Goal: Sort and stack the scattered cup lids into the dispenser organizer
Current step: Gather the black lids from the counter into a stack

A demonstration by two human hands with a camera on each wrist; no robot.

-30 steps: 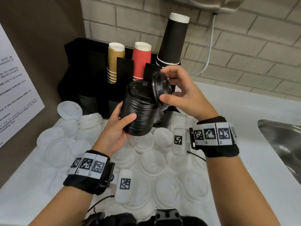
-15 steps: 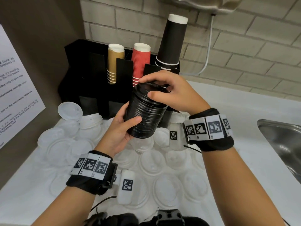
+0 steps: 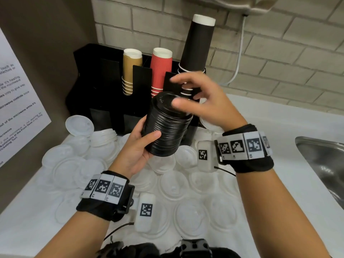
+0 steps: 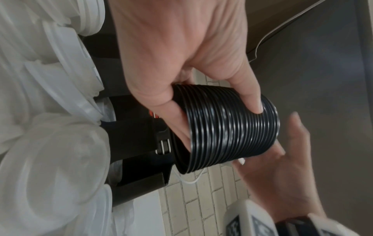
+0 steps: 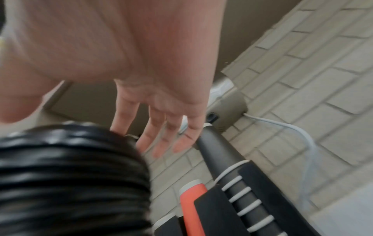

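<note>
You get even, soft indoor light; right hand point(image 3: 201, 101) motion-blurred; white lids point(image 3: 173, 185) below it overexposed.

The stack of lids point(image 3: 166, 127) is glossy black with thin bright lines along its ribbed edges. Behind it, the organizer point(image 3: 104, 86) is matt black. In the organizer, the cups left of the stack are golden brown point(image 3: 130, 71), the ribbed cups next to them are red point(image 3: 161, 71), and the tall cups point(image 3: 197, 45) are black; all have white bottoms. The loose lids point(image 3: 173, 185) in front of the organizer are milky white on a white bench point(image 3: 279, 146). Behind the organizer, the brick wall point(image 3: 279, 43) is pale grey-beige. Both wrist bands point(image 3: 104, 189) are black with white tiles carrying black square code patterns.
</note>
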